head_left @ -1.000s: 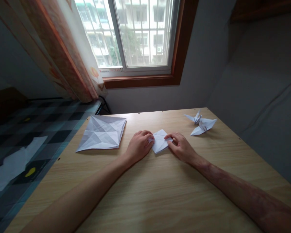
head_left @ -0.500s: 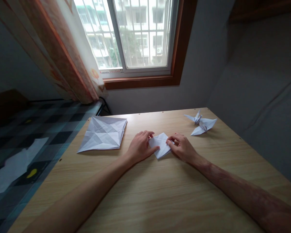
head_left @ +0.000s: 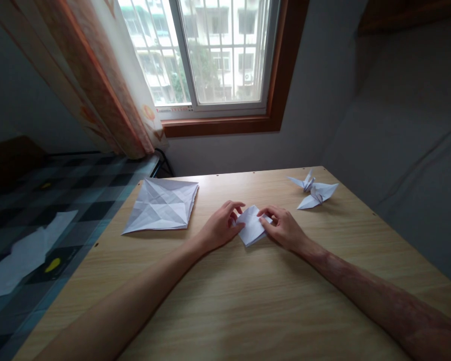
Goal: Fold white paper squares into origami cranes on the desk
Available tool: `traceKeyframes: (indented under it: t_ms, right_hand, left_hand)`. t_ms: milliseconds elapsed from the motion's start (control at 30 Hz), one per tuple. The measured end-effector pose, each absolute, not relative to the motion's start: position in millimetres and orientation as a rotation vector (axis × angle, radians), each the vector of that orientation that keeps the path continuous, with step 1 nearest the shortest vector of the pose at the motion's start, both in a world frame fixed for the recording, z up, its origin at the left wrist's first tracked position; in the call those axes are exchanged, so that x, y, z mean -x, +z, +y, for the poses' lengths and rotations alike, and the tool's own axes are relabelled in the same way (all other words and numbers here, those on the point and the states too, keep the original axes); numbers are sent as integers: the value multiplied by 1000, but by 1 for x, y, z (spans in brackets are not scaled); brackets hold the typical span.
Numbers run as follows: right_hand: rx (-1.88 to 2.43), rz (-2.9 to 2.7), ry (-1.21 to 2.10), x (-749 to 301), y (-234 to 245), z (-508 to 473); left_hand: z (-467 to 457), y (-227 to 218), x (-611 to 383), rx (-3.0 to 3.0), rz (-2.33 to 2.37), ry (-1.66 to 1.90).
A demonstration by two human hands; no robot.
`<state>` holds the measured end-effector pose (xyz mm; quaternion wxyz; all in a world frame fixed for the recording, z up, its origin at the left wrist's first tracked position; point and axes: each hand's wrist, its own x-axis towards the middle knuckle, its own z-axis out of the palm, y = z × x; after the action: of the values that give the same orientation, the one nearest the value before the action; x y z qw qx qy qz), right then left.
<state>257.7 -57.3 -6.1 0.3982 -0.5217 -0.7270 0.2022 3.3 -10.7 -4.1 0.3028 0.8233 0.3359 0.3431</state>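
A small folded sheet of white paper (head_left: 252,228), roughly diamond-shaped, lies on the wooden table between my two hands. My left hand (head_left: 222,226) has its thumb and curled fingers closed on the paper's left corner. With thumb and index finger, my right hand (head_left: 281,226) pinches the right edge, where the layers stand slightly apart. Parts of both side corners are hidden under the fingers. Two folded paper cranes (head_left: 317,194) sit close together at the far right of the table.
Creased square paper sheets (head_left: 163,205) are stacked at the table's far left. The wooden table (head_left: 225,306) reaches toward the window wall. Left of it is a bed with a checked cover (head_left: 97,175), holding torn white paper (head_left: 30,255). A curtain (head_left: 108,90) hangs beside the window.
My left hand has shifted slightly, its thumb drawn back from the paper's middle toward the left corner. My right hand keeps its pinch. The whole view has moved a little.
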Motion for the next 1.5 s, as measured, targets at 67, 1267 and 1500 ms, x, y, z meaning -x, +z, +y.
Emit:
traceKeyframes:
  t_ms: [67,1267,1500]
  right_hand:
    - [1322,-1839,502,-257,-7,-57]
    - [1242,-1803,379,-258,-5,-56]
    - [1257,-1872,450,-260,-9,-53]
  left_hand:
    - [-12,-2,-3,-2191,917,913]
    - [-10,17,0,-2310,888,821]
    - [-7,12,0,-2355,880,850]
